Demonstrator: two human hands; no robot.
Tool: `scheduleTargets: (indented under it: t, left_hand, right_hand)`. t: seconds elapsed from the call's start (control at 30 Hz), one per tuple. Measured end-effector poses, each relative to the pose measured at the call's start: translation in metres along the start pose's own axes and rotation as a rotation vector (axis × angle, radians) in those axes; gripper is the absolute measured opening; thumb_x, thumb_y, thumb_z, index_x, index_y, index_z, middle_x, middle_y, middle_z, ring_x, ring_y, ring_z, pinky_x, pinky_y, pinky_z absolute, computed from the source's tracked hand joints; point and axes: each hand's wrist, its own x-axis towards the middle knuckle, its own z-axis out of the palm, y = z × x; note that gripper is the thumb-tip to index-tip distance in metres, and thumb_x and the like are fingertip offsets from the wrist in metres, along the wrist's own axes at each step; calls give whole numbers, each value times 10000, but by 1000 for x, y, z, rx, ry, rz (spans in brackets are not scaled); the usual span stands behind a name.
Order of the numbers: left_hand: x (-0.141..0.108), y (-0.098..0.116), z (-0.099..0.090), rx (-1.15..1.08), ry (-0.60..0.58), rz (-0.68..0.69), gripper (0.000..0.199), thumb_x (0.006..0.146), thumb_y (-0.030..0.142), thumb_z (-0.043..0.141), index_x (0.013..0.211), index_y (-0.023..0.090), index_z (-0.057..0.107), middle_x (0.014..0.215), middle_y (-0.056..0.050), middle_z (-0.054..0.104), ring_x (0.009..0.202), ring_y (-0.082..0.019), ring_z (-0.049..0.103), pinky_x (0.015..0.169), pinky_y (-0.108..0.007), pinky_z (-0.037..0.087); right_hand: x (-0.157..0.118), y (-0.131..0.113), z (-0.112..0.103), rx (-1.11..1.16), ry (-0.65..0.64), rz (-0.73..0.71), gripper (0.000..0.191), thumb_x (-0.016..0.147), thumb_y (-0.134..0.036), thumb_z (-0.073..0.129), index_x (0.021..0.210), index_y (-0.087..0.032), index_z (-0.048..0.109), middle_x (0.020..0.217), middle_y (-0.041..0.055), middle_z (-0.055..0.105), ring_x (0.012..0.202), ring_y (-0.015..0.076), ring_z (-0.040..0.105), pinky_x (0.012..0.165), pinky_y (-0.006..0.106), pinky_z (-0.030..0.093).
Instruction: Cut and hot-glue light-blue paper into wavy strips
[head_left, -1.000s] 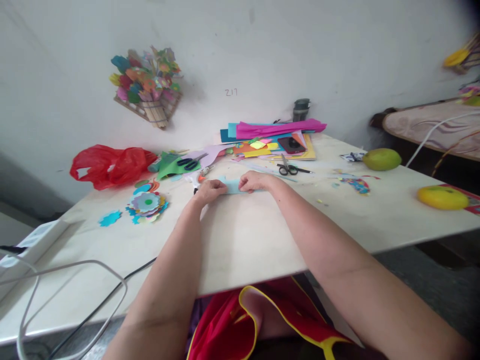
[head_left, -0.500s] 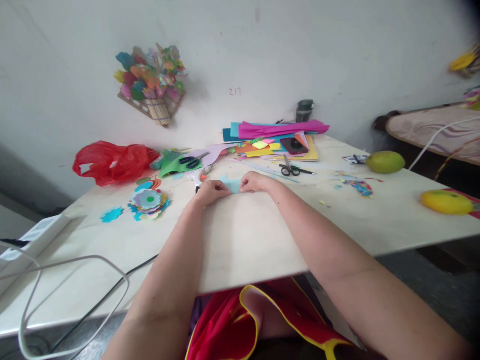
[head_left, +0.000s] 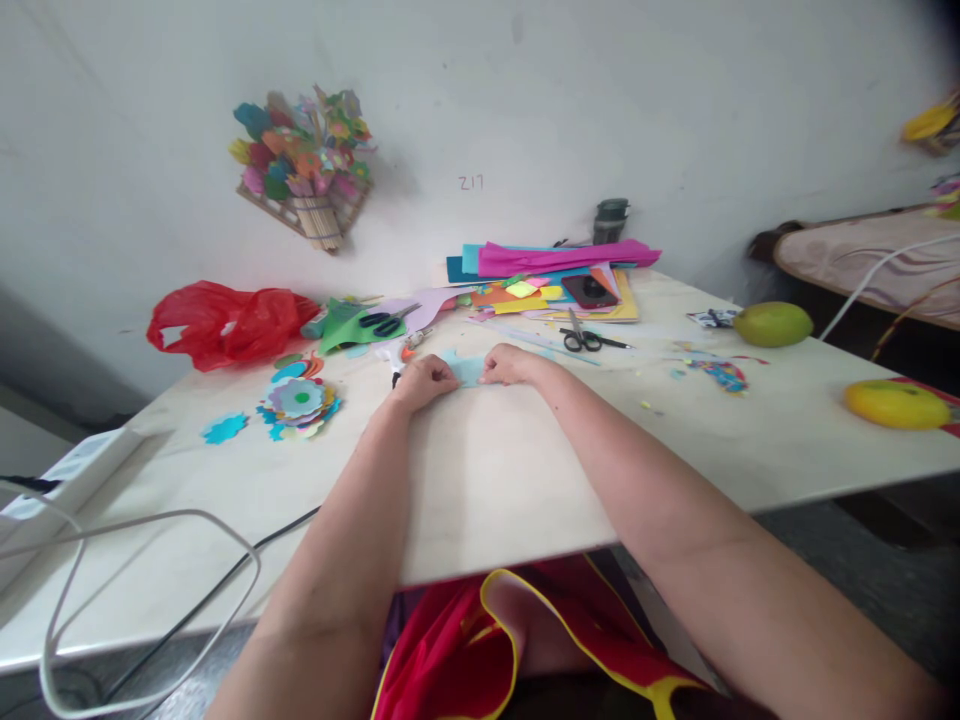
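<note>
A light blue piece of paper [head_left: 470, 372] lies on the white table between my two hands. My left hand [head_left: 426, 382] pinches its left side, fingers closed. On its right side my right hand [head_left: 507, 366] is closed in the same way, fingertips on the paper edge. Just behind my left hand is a white glue gun [head_left: 393, 355] with an orange part near its tip. Black scissors [head_left: 581, 338] rest to the right, beyond my right hand.
Left on the table [head_left: 480, 480] are stacked paper flowers [head_left: 300, 402], a blue cutout [head_left: 226, 429] and a red bag [head_left: 229, 325]. Coloured sheets [head_left: 562, 260] and a phone [head_left: 590, 291] are at the back. Two mangoes [head_left: 772, 324] lie right; cables [head_left: 187, 515] cross the left front.
My left hand has shifted very slightly, and a little more of the light blue paper shows between the hands. Nothing else has visibly moved.
</note>
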Motion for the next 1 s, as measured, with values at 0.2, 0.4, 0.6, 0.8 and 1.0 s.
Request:
scheduleTargets:
  t: [0.2,0.4,0.6,0.8,1.0]
  left_hand:
    - [0,4,-1,89,-12,89,139,669,293,595,638,157,598,812,-25,597,672,-112,520,652,-239,419]
    - [-2,1,0,70,-22,84,240,652,403,638,689,166,626,805,-18,593,648,-113,506,619,-243,420]
    - [-3,2,-1,32,12,109,156,650,316,639,657,162,616,860,-32,608,699,-117,528,668,-247,432]
    - [-3,6,-1,70,-8,83,136,676,284,598,620,160,589,891,-44,612,709,-121,538,680,-254,439]
    - [-2,10,0,163,-25,61,181,705,311,563,606,163,588,944,-53,610,731,-130,554,709,-268,457]
  right_hand:
    - [2,1,0,-68,11,-9,276,729,-380,618,844,-141,692,741,40,662,621,105,554,542,185,373]
    - [7,3,2,-119,17,5,259,716,-392,631,836,-169,689,787,30,676,653,113,565,534,194,350]
    - [9,3,3,-106,21,4,245,723,-382,628,825,-166,685,790,34,679,669,116,572,548,197,356]
    - [6,0,2,-100,26,25,252,717,-380,632,835,-164,689,784,39,677,652,121,568,536,208,355]
    - [7,0,3,-108,19,29,252,718,-387,626,831,-172,691,780,35,678,651,121,567,529,209,350]
